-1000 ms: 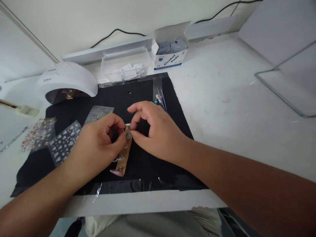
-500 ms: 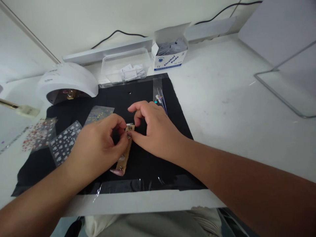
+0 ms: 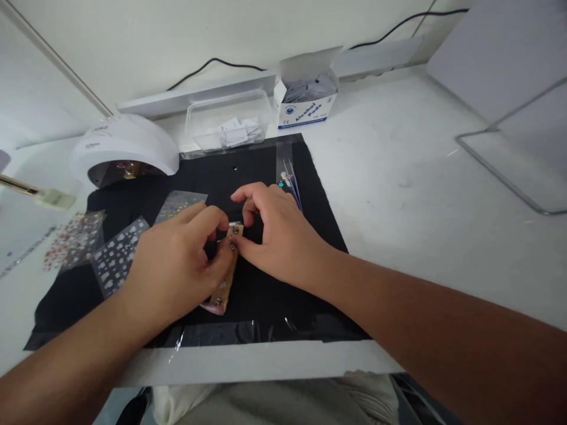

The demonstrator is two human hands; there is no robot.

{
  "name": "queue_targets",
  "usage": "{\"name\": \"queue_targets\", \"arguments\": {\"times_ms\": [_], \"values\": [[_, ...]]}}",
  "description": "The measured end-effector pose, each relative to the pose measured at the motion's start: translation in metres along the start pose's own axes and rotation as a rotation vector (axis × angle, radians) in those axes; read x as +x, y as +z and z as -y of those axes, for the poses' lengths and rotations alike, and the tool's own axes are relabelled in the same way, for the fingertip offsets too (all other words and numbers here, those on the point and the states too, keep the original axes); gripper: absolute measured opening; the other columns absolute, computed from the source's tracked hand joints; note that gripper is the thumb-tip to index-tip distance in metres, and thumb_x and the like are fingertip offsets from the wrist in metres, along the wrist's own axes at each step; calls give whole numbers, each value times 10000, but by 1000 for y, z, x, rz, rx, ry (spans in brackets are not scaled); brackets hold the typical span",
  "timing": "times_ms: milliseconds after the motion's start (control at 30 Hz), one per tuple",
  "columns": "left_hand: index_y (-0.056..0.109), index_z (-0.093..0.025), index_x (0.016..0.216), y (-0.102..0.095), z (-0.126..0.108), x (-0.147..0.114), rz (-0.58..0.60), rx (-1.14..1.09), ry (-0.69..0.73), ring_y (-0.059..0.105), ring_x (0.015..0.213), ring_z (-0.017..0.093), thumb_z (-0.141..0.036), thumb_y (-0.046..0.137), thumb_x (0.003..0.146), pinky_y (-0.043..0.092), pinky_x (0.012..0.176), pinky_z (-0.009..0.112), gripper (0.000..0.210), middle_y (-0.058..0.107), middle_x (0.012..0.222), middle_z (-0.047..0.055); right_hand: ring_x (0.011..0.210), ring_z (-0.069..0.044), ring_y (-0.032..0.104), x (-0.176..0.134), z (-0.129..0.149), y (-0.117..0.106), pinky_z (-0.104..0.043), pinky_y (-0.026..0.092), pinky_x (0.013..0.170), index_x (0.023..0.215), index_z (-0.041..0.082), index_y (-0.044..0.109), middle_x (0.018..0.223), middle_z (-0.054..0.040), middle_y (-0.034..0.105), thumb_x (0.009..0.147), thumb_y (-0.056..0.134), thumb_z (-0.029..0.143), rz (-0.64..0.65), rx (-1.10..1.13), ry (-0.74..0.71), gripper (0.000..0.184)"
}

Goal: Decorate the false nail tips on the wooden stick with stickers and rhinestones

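Note:
A narrow wooden strip (image 3: pixel 229 277) with small round metal fittings lies slantwise on a black mat (image 3: pixel 283 289). At its near end sits a pinkish false nail (image 3: pixel 212 308), and a shiny clear piece (image 3: pixel 234 224) is at the far end. My left hand (image 3: pixel 181 251) is closed over the strip's left side, thumb and fingers bent toward each other near its upper part. Whatever those fingertips hold is too small to make out. My right hand (image 3: pixel 279 230) rests its thumb tip against the strip, while its other fingers arch apart above the mat.
Sticker sheets (image 3: pixel 117 257) lie left of my hands, with a white nail lamp (image 3: pixel 128 144) behind. A clear plastic box (image 3: pixel 195 124) and an alcohol pads box (image 3: pixel 305 112) stand at the back. Thin tools (image 3: pixel 292 177) lie beyond my right hand; a brush (image 3: pixel 53 199) is far left.
The view has shifted slightly. The fingers of my left hand have bent a little over the strip; my right hand keeps nearly the same pose.

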State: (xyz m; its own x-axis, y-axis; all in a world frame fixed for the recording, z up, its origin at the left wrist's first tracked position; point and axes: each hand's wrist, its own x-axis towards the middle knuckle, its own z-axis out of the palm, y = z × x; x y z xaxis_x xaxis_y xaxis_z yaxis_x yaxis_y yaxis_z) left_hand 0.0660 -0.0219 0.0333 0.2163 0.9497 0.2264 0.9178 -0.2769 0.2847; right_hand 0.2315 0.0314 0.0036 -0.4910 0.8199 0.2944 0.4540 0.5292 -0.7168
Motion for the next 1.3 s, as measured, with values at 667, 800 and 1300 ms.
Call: {"name": "queue_targets", "arguments": {"times_ms": [667,800,1300], "values": [[648,-194,777,0,14,10,235,-367,-163,574,646,146,-267,522,843,407,602,281,159,632,696,-25,831,-188,540,3,-3,-1,-377,398,854,1037,210,498,781,41,527,693,715,108,-22,25,23,419],[609,-190,746,3,12,12,238,-354,-172,554,622,139,-265,504,841,395,581,267,161,609,672,-27,839,-190,540,3,-4,-1,-382,400,863,1039,211,494,786,40,527,691,710,112,-24,26,20,422],[665,-183,725,-3,14,10,253,-667,-415,518,626,117,-301,583,813,381,599,247,168,617,663,-37,830,-176,549,-1,-4,-4,-365,432,839,1078,207,475,797,33,526,724,609,78,11,135,-9,399]]}}
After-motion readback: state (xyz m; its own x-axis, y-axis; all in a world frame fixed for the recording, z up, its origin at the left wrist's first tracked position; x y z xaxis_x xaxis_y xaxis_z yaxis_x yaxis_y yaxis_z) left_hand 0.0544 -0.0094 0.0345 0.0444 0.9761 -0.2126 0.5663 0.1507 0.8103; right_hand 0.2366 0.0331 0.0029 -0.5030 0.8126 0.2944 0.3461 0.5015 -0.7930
